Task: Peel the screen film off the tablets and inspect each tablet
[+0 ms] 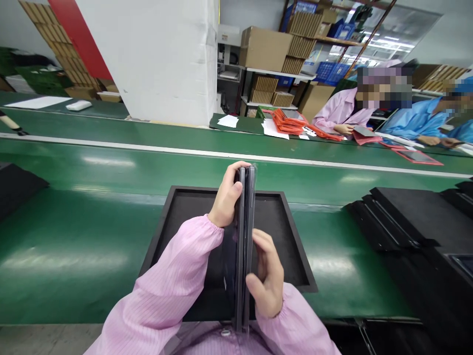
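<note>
Two thin dark tablets (244, 246) stand on edge, side by side, above a shallow black tray (301, 251). A clear film edge shows at the far end of the right one. My left hand (225, 197) is closed on the pair from the left, its fingers over the far end and its thumb on the near-facing edge. On the other side, my right hand (268, 276) presses fingertips and thumb against the right tablet, with the fingers curved. The outer faces of both tablets are mostly hidden.
The tray lies on a green conveyor belt (92, 231). Black padded sleeves (402, 217) are stacked at right, and another black piece (18, 187) lies at left. Across the line, co-workers (343, 111) handle flat items beside orange-red sleeves (288, 121). A white pillar (158, 59) stands behind.
</note>
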A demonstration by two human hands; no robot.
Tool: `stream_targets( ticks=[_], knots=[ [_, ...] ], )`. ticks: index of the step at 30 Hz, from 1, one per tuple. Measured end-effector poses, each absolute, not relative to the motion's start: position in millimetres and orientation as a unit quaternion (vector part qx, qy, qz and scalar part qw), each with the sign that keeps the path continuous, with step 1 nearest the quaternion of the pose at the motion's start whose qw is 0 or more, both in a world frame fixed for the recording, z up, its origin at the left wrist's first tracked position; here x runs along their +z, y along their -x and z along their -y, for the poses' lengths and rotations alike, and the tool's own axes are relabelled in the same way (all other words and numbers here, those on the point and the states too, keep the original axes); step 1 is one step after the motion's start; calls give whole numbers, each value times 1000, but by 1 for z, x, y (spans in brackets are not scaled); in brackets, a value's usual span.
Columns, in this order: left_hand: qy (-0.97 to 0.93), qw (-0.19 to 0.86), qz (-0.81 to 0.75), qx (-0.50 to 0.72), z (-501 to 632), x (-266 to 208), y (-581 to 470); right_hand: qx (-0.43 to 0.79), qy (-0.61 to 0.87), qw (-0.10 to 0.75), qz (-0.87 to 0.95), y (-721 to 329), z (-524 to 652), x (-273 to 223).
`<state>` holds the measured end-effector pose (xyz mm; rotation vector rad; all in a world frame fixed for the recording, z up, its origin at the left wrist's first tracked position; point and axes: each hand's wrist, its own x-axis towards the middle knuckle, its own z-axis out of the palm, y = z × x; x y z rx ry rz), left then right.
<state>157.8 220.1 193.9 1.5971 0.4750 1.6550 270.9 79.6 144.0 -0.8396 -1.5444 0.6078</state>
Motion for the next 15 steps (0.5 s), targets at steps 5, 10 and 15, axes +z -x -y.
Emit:
stream_targets(
  ticks=[5, 10, 15],
  knots=[
    [-647, 406, -178, 621, -209, 203, -149, 345, 346, 554, 674, -279, -127, 204],
    [-650, 437, -169, 598, -200, 206, -138, 458, 301, 512, 662, -278, -165, 235],
    [-623, 490, -110, 599, -186, 203, -137, 472, 260, 532, 654, -272, -163, 234]
  ],
)
